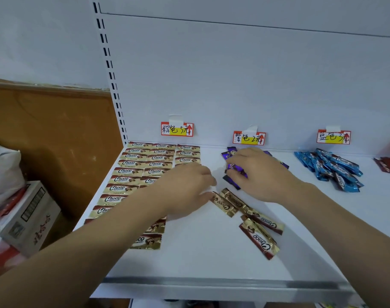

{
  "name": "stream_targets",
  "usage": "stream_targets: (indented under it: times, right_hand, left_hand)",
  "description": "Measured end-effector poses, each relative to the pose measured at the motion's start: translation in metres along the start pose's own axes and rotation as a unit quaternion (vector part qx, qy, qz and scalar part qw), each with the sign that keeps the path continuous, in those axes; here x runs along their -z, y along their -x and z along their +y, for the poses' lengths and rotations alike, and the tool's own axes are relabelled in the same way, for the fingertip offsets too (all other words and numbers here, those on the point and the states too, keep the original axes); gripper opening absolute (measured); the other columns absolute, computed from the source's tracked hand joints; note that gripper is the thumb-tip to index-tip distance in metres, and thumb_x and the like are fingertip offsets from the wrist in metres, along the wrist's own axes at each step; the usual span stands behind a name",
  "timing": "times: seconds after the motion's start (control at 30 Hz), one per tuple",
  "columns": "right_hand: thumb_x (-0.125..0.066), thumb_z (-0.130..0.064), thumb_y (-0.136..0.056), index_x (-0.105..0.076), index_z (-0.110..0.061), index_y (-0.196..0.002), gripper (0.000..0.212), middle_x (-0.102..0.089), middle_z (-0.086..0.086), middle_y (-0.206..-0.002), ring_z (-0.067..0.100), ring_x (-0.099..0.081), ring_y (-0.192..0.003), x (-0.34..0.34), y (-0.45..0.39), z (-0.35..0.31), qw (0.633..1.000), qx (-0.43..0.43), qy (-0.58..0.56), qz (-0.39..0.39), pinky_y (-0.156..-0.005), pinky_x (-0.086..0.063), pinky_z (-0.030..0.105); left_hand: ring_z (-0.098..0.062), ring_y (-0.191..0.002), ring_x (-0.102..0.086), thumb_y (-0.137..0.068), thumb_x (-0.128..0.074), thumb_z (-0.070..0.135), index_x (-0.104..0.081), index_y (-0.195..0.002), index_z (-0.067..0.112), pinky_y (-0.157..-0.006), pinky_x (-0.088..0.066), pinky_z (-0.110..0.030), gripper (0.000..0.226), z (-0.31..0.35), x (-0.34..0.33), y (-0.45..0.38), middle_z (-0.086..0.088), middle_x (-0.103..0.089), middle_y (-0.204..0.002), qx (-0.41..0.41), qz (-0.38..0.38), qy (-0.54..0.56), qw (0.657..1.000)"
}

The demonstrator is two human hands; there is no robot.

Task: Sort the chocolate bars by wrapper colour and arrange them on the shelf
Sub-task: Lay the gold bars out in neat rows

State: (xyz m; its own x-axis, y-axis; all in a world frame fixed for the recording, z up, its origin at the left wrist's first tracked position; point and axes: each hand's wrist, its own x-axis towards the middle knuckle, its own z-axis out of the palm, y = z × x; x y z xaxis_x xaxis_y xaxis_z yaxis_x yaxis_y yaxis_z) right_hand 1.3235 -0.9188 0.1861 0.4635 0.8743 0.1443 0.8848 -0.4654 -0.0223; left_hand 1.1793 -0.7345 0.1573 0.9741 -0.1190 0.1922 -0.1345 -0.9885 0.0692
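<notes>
Already the gold-wrapped Choco bars (131, 174) lie in neat flat rows at the shelf's (200, 263) left end, under their handwritten price tag (177, 129), so each colour gets its own labelled zone. The left hand (187, 187), fingers loosely extended, touches the end of a loose gold bar (225, 204), probably to slide it into the rows. The right hand (256, 172) curls over the purple bars (231, 170), gripping some. Blue bars (331, 167) sit heaped further right.
</notes>
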Motion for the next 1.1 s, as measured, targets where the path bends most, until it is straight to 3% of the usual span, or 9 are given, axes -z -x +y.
stream_targets:
  times: [0.2,0.33,0.47,0.6,0.7,0.8,0.87,1.0,1.1]
  right_hand:
    - [-0.042,-0.045,-0.091,-0.061,-0.023,-0.084,0.029,-0.061,-0.006,-0.082,0.019,-0.058,-0.082,0.002,0.032,0.003,0.997,-0.030,-0.035,-0.069,-0.075,-0.054,0.046]
    - [-0.055,-0.051,-0.091,-0.052,-0.028,-0.074,0.028,-0.054,-0.008,-0.086,0.019,-0.058,-0.082,-0.001,0.037,-0.010,0.991,-0.021,-0.031,-0.126,-0.074,-0.054,0.044]
    - [-0.058,-0.032,-0.089,-0.050,-0.019,-0.066,0.028,-0.051,0.002,-0.072,0.025,-0.054,-0.071,-0.003,0.029,-0.021,0.992,-0.021,-0.016,-0.125,-0.062,-0.050,0.043]
    - [-0.054,-0.024,-0.089,-0.064,-0.016,-0.076,0.018,-0.055,0.004,-0.067,0.025,-0.056,-0.070,-0.002,0.018,-0.032,0.992,-0.024,0.031,-0.116,-0.058,-0.044,0.036]
    - [-0.051,-0.017,-0.092,-0.066,-0.023,-0.076,0.023,-0.061,0.003,-0.072,0.024,-0.055,-0.073,-0.002,0.016,-0.031,0.997,-0.036,0.002,-0.071,-0.063,-0.044,0.035]
    - [-0.050,-0.014,-0.098,-0.077,-0.026,-0.115,0.034,-0.076,0.000,-0.093,0.007,-0.050,-0.066,-0.005,0.018,-0.023,0.997,-0.056,-0.047,-0.036,-0.059,-0.036,0.023]
    - [-0.049,-0.012,-0.102,-0.075,-0.027,-0.122,0.036,-0.077,-0.002,-0.103,0.003,-0.051,-0.066,-0.006,0.020,-0.019,0.995,-0.059,-0.077,-0.025,-0.060,-0.036,0.018]
    - [-0.051,-0.011,-0.104,-0.074,-0.025,-0.128,0.036,-0.077,0.000,-0.116,0.019,-0.068,-0.103,-0.003,0.025,-0.013,0.994,-0.063,-0.090,0.003,-0.090,-0.054,0.034]
    - [-0.050,-0.016,-0.103,-0.075,-0.027,-0.124,0.035,-0.077,-0.002,-0.114,0.019,-0.069,-0.101,-0.007,0.026,-0.010,0.996,-0.043,-0.069,-0.021,-0.090,-0.057,0.038]
  left_hand:
    - [-0.012,-0.115,-0.051,-0.104,-0.051,0.045,-0.068,-0.123,0.030,-0.091,-0.050,-0.034,0.030,0.019,-0.012,0.010,0.011,-0.061,-0.122,-0.030,-0.008,0.048,0.998]
    - [-0.018,-0.110,-0.055,-0.108,-0.044,0.042,-0.068,-0.121,0.027,-0.085,-0.050,-0.039,0.031,0.012,-0.009,0.010,0.007,-0.062,-0.117,-0.021,-0.006,0.003,1.000]
    - [-0.022,-0.103,-0.060,-0.111,-0.038,0.035,-0.067,-0.121,0.025,-0.081,-0.053,-0.043,0.032,0.004,-0.003,0.017,0.004,-0.067,-0.109,-0.019,-0.011,-0.065,0.998]
    - [-0.019,-0.112,-0.062,-0.108,-0.045,0.028,-0.066,-0.129,0.031,-0.089,-0.055,-0.042,0.030,-0.002,0.005,0.015,0.008,-0.070,-0.122,0.073,-0.014,0.017,0.997]
    - [-0.017,-0.109,-0.065,-0.105,-0.053,0.030,-0.071,-0.123,0.033,-0.089,-0.056,-0.038,0.026,-0.007,0.008,0.012,0.010,-0.074,-0.118,0.115,-0.025,0.058,0.991]
    - [-0.016,-0.112,-0.062,-0.104,-0.053,0.027,-0.070,-0.125,0.031,-0.091,-0.055,-0.038,0.028,-0.007,0.009,0.012,0.010,-0.072,-0.121,0.121,-0.035,0.052,0.991]
    - [-0.015,-0.114,-0.060,-0.105,-0.052,0.027,-0.069,-0.128,0.030,-0.093,-0.054,-0.038,0.029,-0.005,0.009,0.013,0.011,-0.068,-0.125,0.115,-0.036,0.047,0.992]
    - [-0.014,-0.105,-0.059,-0.104,-0.053,0.033,-0.066,-0.131,0.031,-0.091,-0.055,-0.039,0.030,-0.002,0.008,0.013,0.011,-0.065,-0.112,0.105,-0.049,0.049,0.992]
    - [-0.011,-0.097,-0.058,-0.102,-0.055,0.033,-0.067,-0.128,0.033,-0.088,-0.055,-0.037,0.029,-0.001,0.010,0.014,0.013,-0.068,-0.102,0.114,-0.051,0.068,0.990]
